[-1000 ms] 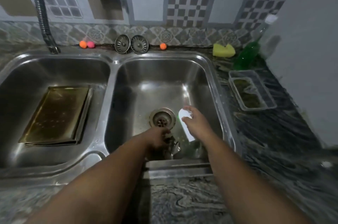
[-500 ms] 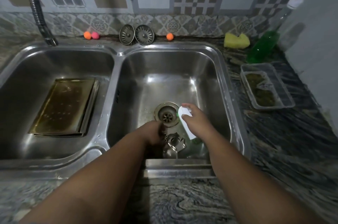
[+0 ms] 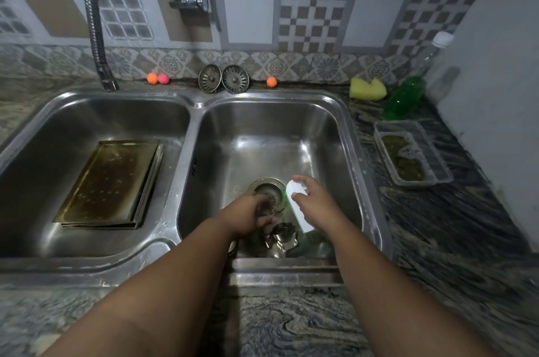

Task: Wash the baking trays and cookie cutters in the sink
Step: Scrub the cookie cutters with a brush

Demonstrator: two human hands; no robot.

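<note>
cookie cutters (image 3: 281, 237) lie beside left hand (image 3: 248, 215), gripping one; right hand (image 3: 315, 205) grips white brush (image 3: 303, 224).

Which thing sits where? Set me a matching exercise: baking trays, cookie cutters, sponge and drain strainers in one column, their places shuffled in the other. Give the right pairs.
Things
1. baking trays
2. cookie cutters
3. sponge
4. drain strainers

Places
A. propped against the tiled wall, behind the sink divider
B. right basin, near its front edge
C. counter, back right
D. left basin

Pairs: 1-D, 2-B, 3-C, 4-A
</note>
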